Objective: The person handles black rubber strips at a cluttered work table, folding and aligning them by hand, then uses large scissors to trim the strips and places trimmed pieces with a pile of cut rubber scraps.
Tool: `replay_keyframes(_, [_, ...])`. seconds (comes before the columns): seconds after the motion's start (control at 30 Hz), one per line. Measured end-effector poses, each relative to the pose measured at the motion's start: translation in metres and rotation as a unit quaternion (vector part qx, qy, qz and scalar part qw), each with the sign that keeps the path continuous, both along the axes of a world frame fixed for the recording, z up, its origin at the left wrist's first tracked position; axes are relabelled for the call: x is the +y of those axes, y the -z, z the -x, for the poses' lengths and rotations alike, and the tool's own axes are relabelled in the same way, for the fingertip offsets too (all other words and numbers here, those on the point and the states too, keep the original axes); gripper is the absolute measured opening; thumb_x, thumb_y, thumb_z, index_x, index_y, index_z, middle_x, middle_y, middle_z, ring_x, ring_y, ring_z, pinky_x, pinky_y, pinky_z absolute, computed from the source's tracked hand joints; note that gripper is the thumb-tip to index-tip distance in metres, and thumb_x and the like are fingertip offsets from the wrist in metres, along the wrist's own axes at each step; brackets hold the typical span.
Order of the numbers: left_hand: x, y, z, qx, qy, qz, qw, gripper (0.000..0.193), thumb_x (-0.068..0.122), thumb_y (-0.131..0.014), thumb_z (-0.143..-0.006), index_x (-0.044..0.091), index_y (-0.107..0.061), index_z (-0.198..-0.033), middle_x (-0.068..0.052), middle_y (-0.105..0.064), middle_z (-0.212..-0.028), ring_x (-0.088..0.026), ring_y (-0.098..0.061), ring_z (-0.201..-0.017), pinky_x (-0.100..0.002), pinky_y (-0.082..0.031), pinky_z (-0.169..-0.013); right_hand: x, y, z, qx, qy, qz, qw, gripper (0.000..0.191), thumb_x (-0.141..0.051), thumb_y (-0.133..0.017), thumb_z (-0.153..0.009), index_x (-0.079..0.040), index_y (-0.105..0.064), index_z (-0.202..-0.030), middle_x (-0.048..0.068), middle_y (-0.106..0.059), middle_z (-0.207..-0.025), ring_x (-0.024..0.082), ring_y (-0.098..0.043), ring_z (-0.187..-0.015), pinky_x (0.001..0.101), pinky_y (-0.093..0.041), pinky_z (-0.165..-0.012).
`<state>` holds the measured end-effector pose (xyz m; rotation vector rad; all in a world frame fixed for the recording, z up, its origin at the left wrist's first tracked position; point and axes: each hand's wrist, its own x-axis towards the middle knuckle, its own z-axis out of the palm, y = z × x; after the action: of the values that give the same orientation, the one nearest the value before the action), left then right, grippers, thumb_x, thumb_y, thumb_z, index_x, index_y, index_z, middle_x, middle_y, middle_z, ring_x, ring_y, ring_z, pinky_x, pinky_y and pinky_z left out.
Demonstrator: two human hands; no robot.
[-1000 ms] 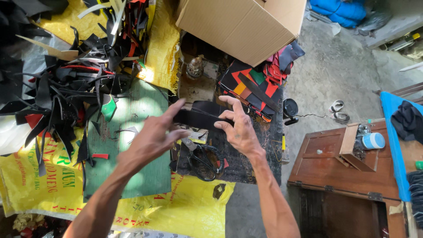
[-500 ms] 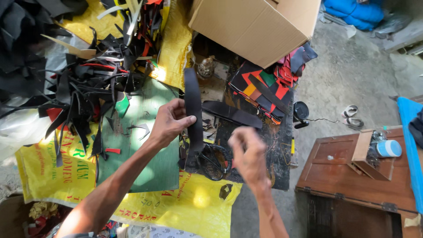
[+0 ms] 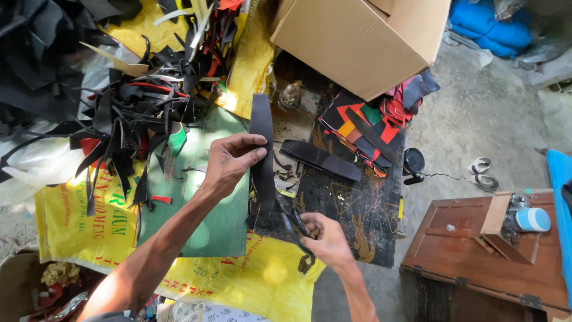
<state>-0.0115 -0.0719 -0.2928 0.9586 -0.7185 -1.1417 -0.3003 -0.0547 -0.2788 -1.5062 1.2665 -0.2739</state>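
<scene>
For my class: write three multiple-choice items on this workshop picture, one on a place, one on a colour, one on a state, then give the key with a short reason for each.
1. Where does the cardboard box stand?
A. At the top of the view, beyond the dark work board
B. On the wooden cabinet
C. Under the yellow sack

2. What colour is the strip in the left hand?
A. Red
B. Black
C. Green

3. How is that strip held?
A. Lying flat on the green mat
B. Rolled into a coil
C. Pinched upright, running top to bottom

Key: 1 A, the box fills the upper middle, above the board. 2 B, the strip is black all along. 3 C, the left fingers grip its middle while the right hand holds scissors near its lower end.
</scene>
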Motion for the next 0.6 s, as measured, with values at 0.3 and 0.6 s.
replay_keyframes(0.3, [-0.005, -0.005, 0.023, 0.07, 0.065, -0.003, 0.995, 0.027, -0.002, -0.079, -0.086, -0.001, -0.073, -0.112, -0.005, -0.075, -0.097, -0.007, -0.067, -0.08, -0.023, -0.057, -0.071, 0.051, 0.005, -0.008, -0.292, 0.119, -0.113, 0.942, 0.029, -0.017, -0.075, -0.093, 0.004, -0.056, -0.085, 0.01, -0.06, -0.058, 0.019, -0.059, -0.044, 0.0351, -0.049, -0.041])
replay_keyframes(0.6, [-0.004, -0.012, 0.043, -0.006, 0.066, 0.016, 0.998, 0.025, 0.002, -0.081, -0.087, 0.001, -0.074, -0.111, 0.001, -0.072, -0.091, -0.002, -0.062, -0.077, -0.019, -0.051, -0.063, 0.053, 0.007, -0.036, -0.178, 0.032, 0.0, 0.984, 0.039, -0.044, -0.059, -0.09, -0.005, -0.055, -0.094, 0.006, -0.058, -0.064, 0.015, -0.059, -0.057, 0.0315, -0.044, -0.057])
